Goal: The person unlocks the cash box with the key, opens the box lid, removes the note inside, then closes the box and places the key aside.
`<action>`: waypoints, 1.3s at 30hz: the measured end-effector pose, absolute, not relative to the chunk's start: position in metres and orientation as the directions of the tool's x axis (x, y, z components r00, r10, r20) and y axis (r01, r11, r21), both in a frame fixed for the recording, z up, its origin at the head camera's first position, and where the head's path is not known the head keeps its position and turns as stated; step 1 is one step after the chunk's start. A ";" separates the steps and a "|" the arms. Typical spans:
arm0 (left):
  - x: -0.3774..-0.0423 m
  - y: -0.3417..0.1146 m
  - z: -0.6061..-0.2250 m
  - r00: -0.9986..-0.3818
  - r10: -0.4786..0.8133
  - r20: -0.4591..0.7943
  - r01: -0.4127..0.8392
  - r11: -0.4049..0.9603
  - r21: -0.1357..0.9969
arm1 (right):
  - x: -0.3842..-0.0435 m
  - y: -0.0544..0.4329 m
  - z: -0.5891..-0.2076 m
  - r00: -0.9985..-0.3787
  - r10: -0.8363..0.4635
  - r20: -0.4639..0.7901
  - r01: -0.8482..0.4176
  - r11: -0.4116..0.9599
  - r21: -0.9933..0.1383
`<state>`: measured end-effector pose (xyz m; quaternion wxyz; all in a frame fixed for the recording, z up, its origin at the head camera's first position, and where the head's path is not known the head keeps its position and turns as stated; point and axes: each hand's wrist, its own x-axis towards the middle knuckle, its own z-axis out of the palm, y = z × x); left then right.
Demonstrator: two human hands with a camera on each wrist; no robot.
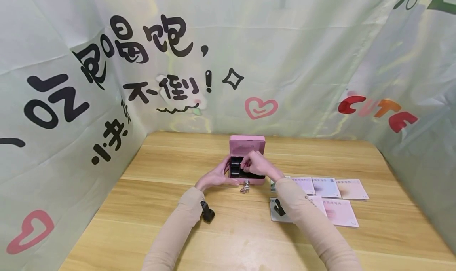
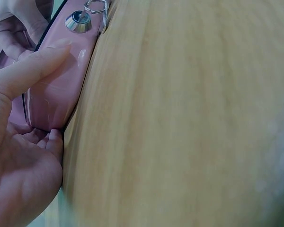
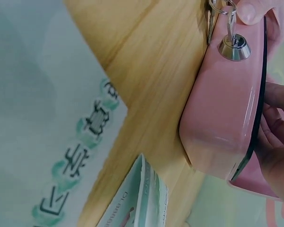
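Observation:
A pink metal cash box (image 1: 257, 181) stands on the table with its lid (image 1: 247, 145) raised at the back. Inside lies a black compartment tray (image 1: 235, 169). My left hand (image 1: 216, 176) grips the box at its left front corner, thumb on the front face and fingers around the side. Over the tray, my right hand (image 1: 255, 163) dips its curled fingertips into the box; I cannot tell whether they pinch anything. A silver lock (image 3: 235, 47) with a key in it sits on the front face, and a ring with keys (image 1: 244, 190) hangs from it.
Several play banknotes (image 1: 342, 212) lie in two rows on the wooden table (image 1: 228, 231), right of the box and partly under my right forearm. One green note (image 3: 132, 198) stands folded near the box's corner. Printed cloth (image 1: 303, 65) walls the table at the back and sides.

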<state>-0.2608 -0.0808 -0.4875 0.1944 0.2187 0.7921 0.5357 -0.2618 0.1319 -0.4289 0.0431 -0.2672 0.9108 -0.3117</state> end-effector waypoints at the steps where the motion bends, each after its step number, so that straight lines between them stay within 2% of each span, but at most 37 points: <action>1: -0.261 -0.081 -0.488 -0.828 0.556 -0.073 0.138 0.327 0.935 | -0.262 0.132 -0.429 -0.855 -0.511 0.086 -0.458 0.667 -0.587; 17: -0.261 -0.081 -0.489 -0.813 0.581 -0.046 0.136 0.266 0.954 | -0.260 0.131 -0.431 -0.869 -0.489 0.083 -0.433 0.668 -0.605; 30: -0.262 -0.080 -0.488 -0.814 0.579 -0.046 0.135 0.264 0.955 | -0.251 0.138 -0.423 -0.869 -0.475 0.138 -0.406 0.525 -0.748; 35: -0.261 -0.079 -0.488 -0.814 0.580 -0.044 0.138 0.266 0.954 | -0.246 0.139 -0.422 -0.891 -0.410 0.193 -0.381 0.446 -0.810; 39: -0.261 -0.079 -0.487 -0.818 0.572 -0.054 0.135 0.283 0.950 | -0.242 0.139 -0.421 -0.927 -0.327 0.183 -0.313 0.407 -0.858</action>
